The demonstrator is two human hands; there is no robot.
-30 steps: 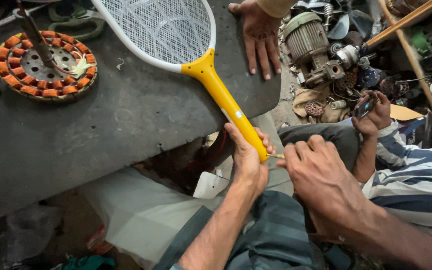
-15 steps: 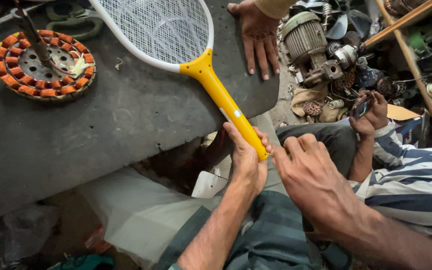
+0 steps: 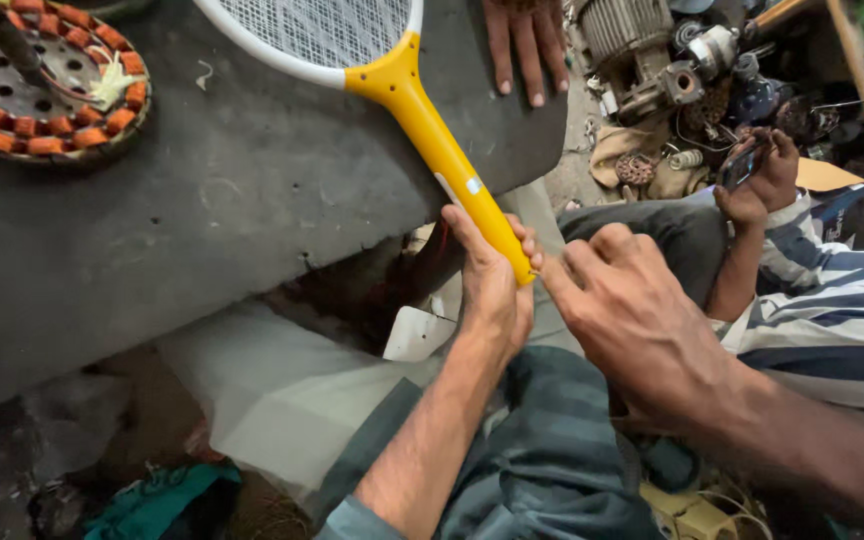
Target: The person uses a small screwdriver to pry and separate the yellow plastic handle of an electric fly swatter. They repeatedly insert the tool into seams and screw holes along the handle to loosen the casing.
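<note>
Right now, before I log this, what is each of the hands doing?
Left hand: closed around the yellow plastic handle of the mesh racket swatter.
Right hand: fingers curled, fingertips at the handle's end; whether it holds anything cannot be told.

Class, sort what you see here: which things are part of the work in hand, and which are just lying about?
In the work:
- yellow racket handle, gripped by the left hand
- right hand at the handle's end
- mesh racket head

Lying about:
- copper-wound stator
- old motor
- white scrap
</note>
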